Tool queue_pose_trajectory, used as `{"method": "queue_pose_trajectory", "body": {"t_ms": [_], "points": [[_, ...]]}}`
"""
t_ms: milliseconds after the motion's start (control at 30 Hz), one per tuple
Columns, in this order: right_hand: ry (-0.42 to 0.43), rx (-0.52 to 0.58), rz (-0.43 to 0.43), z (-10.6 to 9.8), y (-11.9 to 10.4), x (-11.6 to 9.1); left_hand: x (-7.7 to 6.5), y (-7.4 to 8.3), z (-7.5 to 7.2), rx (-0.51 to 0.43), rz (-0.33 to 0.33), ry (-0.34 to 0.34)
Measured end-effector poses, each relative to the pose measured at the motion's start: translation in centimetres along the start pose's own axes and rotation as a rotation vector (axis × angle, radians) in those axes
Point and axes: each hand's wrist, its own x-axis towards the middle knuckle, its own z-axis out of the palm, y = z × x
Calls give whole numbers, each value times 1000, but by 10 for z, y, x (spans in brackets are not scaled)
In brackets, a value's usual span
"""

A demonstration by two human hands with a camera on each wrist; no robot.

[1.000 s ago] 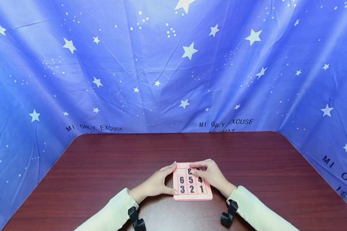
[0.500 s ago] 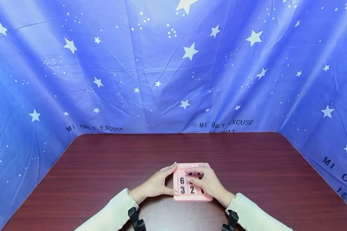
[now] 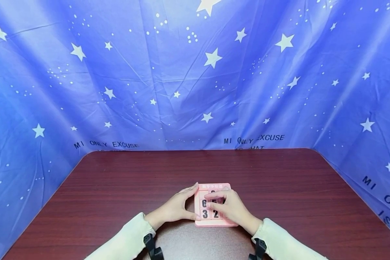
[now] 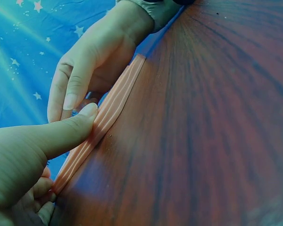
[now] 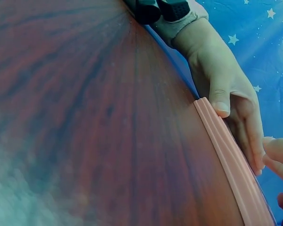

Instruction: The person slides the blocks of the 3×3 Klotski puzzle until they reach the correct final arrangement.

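Note:
A pink sliding number puzzle [image 3: 211, 223] lies flat on the table. My left hand [image 3: 177, 206] holds it along its left side, the thumb at the lower left corner and the fingers up by the top left one. In the left wrist view that thumb [image 4: 78, 125] presses on the puzzle's layered edge [image 4: 115, 106]. Over the tiles is my right hand [image 3: 234, 207], thumb and index finger apart, reaching across the middle row. The 6, 3 and 2 show; the 5 and 8 are partly covered, and the right column is hidden. An unfilled slot [image 3: 203, 194] sits at the grid's top left.
The dark red wooden table [image 3: 133, 173] stretches around the puzzle. Behind it hangs a blue cloth [image 3: 169, 72] with white stars and printed words. A black wrist camera [image 3: 153, 247] is strapped to the left sleeve, and another [image 3: 259, 248] to the right.
My right hand has shifted down and left across the tiles, uncovering the puzzle's title and covering the right column. The left hand and the puzzle stay in place.

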Motion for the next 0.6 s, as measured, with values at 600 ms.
{"method": "queue_pose_trajectory", "body": {"t_ms": [600], "points": [[-15, -83, 12, 5, -1, 1, 0, 0, 1, -5, -18, -5]]}}
